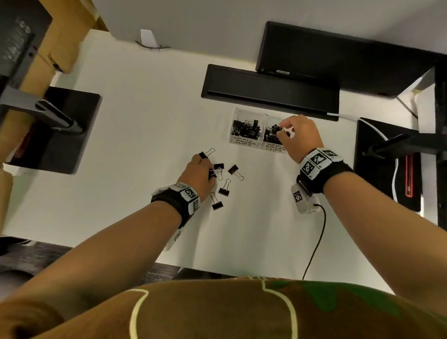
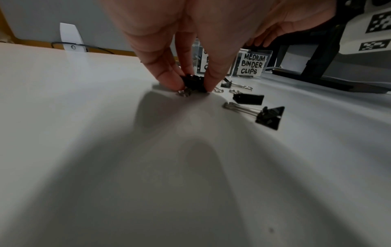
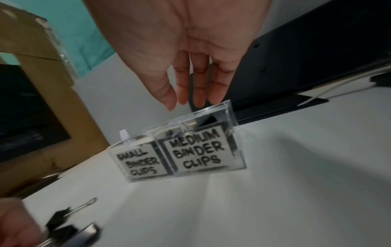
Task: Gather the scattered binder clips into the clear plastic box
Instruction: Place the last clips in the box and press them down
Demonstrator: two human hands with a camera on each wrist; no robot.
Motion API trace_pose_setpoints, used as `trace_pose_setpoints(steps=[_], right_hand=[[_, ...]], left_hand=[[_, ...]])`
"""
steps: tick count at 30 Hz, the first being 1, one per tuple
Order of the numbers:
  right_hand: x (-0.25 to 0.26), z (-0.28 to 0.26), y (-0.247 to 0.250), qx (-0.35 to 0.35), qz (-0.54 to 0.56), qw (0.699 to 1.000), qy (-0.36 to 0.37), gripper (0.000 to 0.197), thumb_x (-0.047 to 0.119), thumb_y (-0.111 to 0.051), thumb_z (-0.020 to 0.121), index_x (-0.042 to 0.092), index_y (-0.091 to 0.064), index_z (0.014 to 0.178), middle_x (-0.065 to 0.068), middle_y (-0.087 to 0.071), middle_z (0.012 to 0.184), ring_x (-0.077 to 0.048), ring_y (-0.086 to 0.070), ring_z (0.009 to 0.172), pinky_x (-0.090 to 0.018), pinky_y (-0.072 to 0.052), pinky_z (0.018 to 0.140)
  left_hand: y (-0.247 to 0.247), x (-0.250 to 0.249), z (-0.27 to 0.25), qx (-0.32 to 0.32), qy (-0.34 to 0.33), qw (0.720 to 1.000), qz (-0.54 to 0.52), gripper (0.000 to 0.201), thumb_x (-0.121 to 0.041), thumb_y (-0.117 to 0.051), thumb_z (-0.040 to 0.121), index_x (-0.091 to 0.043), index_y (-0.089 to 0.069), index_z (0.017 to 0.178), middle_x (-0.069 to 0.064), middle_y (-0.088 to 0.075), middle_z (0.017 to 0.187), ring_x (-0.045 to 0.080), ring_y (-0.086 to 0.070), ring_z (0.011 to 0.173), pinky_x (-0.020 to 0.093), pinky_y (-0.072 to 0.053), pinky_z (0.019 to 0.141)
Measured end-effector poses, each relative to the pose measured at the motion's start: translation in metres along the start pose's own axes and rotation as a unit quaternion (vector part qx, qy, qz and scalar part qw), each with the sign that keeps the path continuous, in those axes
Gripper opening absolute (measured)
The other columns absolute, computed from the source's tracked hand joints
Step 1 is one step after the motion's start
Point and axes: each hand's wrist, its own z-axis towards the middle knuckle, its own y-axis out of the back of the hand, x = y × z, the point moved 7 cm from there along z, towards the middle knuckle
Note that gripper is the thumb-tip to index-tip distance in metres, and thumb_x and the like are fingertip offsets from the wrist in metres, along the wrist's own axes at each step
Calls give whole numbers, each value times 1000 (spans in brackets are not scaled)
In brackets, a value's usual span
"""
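From the head view, your left hand (image 1: pixel 197 175) was down among the scattered binder clips (image 1: pixel 224 189), black folded-metal bodies with thin silver wire handles, lying loose on the smooth white tabletop (image 1: pixel 138 117). Your right hand (image 1: pixel 301 133) hung over the clear plastic box (image 1: pixel 244 141), a hard, square-cornered container split into two compartments, each holding a tangle of black clips; the hand was above the right-hand compartment. A flat black bar (image 1: pixel 269 92) lay just behind the box, and dark stand bases sat at either side of the tabletop. In the left wrist view, your left thumb and fingers (image 2: pixel 169 80) were pinching one black clip (image 2: pixel 193 81) against the tabletop, while three more clips lay just beside it to the right, one showing its triangular profile (image 2: pixel 271 117). Behind them stood the box, its white label reading "MEDIUM BINDER CLIPS" (image 2: pixel 252 64). In the right wrist view, your right fingers (image 3: pixel 200 86) hung loose and released, holding nothing, just above the box rim (image 3: pixel 213 109). Two hand-lettered labels fronted the compartments, "SMALL BINDER CLIPS" (image 3: pixel 138 161) and "MEDIUM BINDER CLIPS". A brown cardboard box (image 3: pixel 42 93) stood at the left.
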Motion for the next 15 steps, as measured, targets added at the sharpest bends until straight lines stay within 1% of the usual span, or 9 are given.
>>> trace_pose_setpoints(steps=[2, 4, 6, 7, 8, 10, 12, 13, 15], right_hand=[[15, -8, -7, 10, -16, 999, 32, 19, 21, -53, 92, 14, -62, 107, -7, -58, 116, -25, -44, 114, -31, -36, 93], [35, -21, -24, 35, -11, 997, 69, 19, 21, -51, 93, 16, -62, 108, -4, -57, 118, -24, -42, 118, -33, -34, 99], [52, -36, -53, 90, -20, 989, 113, 21, 18, -50, 93, 19, -60, 112, -2, -54, 126, -21, -39, 126, -34, -31, 107], [58, -42, -70, 126, -33, 982, 134, 25, 15, -50, 92, 20, -57, 116, -2, -51, 130, -20, -37, 130, -35, -31, 109], [63, -47, -86, 163, -52, 974, 149, 32, 11, -49, 91, 20, -54, 122, -3, -48, 134, -21, -35, 131, -35, -34, 108], [70, -52, -113, 219, -95, 956, 169, 52, 0, -46, 87, 19, -42, 136, -4, -44, 137, -24, -34, 128, -38, -42, 101], [74, -54, -129, 243, -129, 943, 189, 69, -8, -44, 83, 21, -30, 143, -4, -41, 137, -26, -35, 121, -38, -45, 95], [73, -54, -135, 249, -142, 937, 199, 72, -9, -45, 82, 24, -28, 144, -4, -41, 136, -26, -35, 119, -37, -45, 94], [69, -55, -142, 247, -164, 929, 222, 71, -7, -46, 83, 28, -31, 143, -4, -39, 135, -26, -36, 117, -34, -45, 92]], left_hand=[[-1, 0, 1, 4, -1, 1000, 7, 34, -18, -56, 89, -8, -52, 121, 12, -43, 128, 28, -53, 110, 37, -49, 92], [-1, -1, 1, 8, 0, 1000, 20, 34, -19, -55, 89, -8, -51, 121, 12, -44, 128, 28, -52, 111, 36, -48, 90], [0, -1, 2, 9, 1, 999, 31, 34, -19, -55, 89, -8, -52, 121, 11, -45, 127, 28, -52, 112, 36, -46, 88], [0, 0, 1, 10, 2, 999, 33, 33, -20, -54, 89, -8, -52, 120, 12, -46, 126, 28, -52, 111, 36, -46, 88], [1, 1, 1, 10, 3, 999, 31, 33, -20, -54, 88, -7, -53, 118, 12, -48, 124, 29, -52, 110, 37, -46, 88], [4, 4, 1, 5, 7, 1000, 24, 31, -20, -54, 87, -6, -54, 115, 13, -49, 119, 31, -53, 106, 39, -48, 87], [12, 8, 1, -12, 12, 1000, 14, 31, -19, -55, 87, -4, -54, 115, 15, -51, 116, 31, -54, 103, 38, -47, 86], [17, 9, 1, -23, 14, 1000, 7, 31, -18, -55, 88, -3, -54, 114, 16, -52, 115, 32, -55, 102, 38, -46, 86], [25, 12, 3, -37, 19, 999, 0, 32, -19, -57, 88, -1, -54, 114, 17, -52, 115, 31, -55, 102, 37, -46, 85]])
